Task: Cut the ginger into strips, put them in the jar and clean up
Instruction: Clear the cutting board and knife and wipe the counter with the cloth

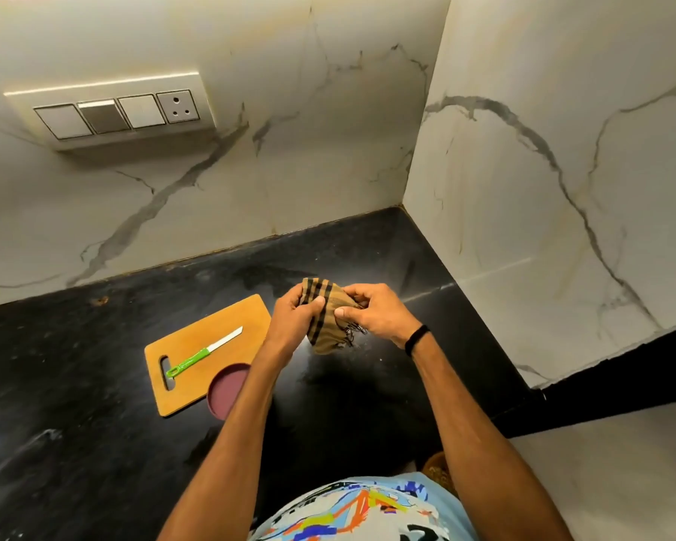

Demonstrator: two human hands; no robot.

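Fingers [316,303] of the left hand [295,316] and right hand [373,311] curl round and pinch a bunched cloth [325,334] (tan, dark-striped, frayed threads hanging), held over the black tabletop [94,404] just right of the cutting board [227,322]. A green-handled knife [203,352] lies on the board, and a maroon lid [227,388] sits at its near edge.

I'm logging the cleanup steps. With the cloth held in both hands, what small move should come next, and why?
Probably press the cloth down onto the counter and wipe. Left hand and right hand grip it bunched over the counter, which shows pale smears; the knife lies on the board.
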